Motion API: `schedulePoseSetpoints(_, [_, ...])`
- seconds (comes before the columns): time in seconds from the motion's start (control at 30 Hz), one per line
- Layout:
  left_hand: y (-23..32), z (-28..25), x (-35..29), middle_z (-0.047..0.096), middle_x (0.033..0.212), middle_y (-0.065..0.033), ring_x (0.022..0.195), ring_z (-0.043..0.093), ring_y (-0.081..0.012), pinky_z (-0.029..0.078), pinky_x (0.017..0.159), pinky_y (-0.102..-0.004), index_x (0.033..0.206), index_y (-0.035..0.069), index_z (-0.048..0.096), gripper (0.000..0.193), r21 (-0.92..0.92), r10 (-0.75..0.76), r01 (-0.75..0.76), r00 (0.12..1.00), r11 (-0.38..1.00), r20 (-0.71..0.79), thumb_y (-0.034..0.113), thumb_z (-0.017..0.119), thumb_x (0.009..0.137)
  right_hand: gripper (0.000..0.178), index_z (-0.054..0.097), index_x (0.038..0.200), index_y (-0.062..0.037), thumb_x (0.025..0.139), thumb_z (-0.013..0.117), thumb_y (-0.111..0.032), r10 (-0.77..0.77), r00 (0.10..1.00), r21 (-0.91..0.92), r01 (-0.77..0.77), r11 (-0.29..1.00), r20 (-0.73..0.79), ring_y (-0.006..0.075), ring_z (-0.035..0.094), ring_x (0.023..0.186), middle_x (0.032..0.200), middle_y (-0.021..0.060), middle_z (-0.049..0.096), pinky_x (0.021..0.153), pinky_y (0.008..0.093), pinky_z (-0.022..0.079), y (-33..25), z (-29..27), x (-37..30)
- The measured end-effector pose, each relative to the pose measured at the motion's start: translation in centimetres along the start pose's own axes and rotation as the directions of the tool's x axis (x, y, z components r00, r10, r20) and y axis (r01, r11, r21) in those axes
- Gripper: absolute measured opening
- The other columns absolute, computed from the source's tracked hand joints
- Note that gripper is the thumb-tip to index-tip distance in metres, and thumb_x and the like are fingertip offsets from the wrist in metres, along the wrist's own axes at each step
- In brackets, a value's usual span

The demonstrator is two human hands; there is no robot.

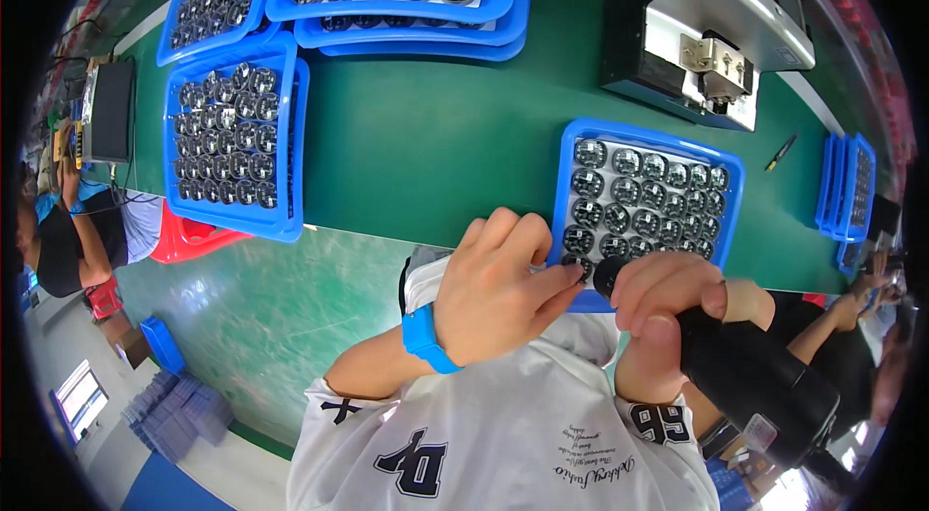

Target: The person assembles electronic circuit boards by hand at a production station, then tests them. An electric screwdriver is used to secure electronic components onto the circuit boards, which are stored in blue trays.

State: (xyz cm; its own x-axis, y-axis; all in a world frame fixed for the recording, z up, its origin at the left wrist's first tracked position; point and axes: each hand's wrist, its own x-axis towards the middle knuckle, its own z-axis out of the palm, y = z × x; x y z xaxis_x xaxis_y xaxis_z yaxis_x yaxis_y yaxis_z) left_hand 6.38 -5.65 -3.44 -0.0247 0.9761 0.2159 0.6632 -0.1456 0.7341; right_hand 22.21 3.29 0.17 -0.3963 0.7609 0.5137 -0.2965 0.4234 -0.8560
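My left hand (505,290), with a blue watch on its wrist, has curled fingers. Its thumb and forefinger meet at a round black part (578,265) in the near left corner of a blue tray (566,192). Close beside it, my right hand (668,293) wraps around a black handheld tool (750,371). The tool's dark round end (608,275) points at that corner part, and its thick body runs down to the right. I cannot tell what kind of tool it is. Rows of similar round black parts (653,194) sit on the tray's white liner.
More blue trays of round parts stand at the left (300,143) and, stacked, at the back (518,17). A black and silver machine (716,66) stands at the back right. A thin black pen-like tool (781,153) lies right of the tray. Other people work at both sides.
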Motion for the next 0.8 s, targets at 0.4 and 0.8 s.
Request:
schedulePoseSetpoints(0.4, [-0.7, 0.9, -0.3, 0.049, 0.077, 0.0041, 0.074, 0.049, -0.0191, 0.031, 0.066, -0.0377, 0.094, 0.021, 0.084, 0.026, -0.077, -0.009, 0.007, 0.999, 0.997, -0.032, 0.022, 0.090, 0.070, 0.037, 0.048, 0.118, -0.0090, 0.090, 0.069, 0.005, 0.109, 0.988, 0.035, -0.113, 0.993, 0.109, 0.0217, 0.059, 0.054, 0.077, 0.0070, 0.062, 0.052, 0.0379, 0.054, -0.4, -0.4, 0.7])
schedulePoseSetpoints(0.8, [-0.7, 0.9, -0.1, 0.050, 0.076, 0.0038, 0.074, 0.049, -0.0186, 0.031, 0.067, -0.0373, 0.093, 0.021, 0.083, 0.024, -0.061, 0.008, -0.011, 0.999, 0.998, -0.046, 0.021, 0.090, 0.070, 0.024, 0.044, 0.090, -0.0028, 0.092, 0.065, 0.008, 0.309, 0.951, 0.021, -0.309, 0.951, 0.019, 0.0218, 0.059, 0.061, 0.079, 0.0124, 0.063, 0.055, 0.0343, 0.048, -1.1, -0.3, 0.8])
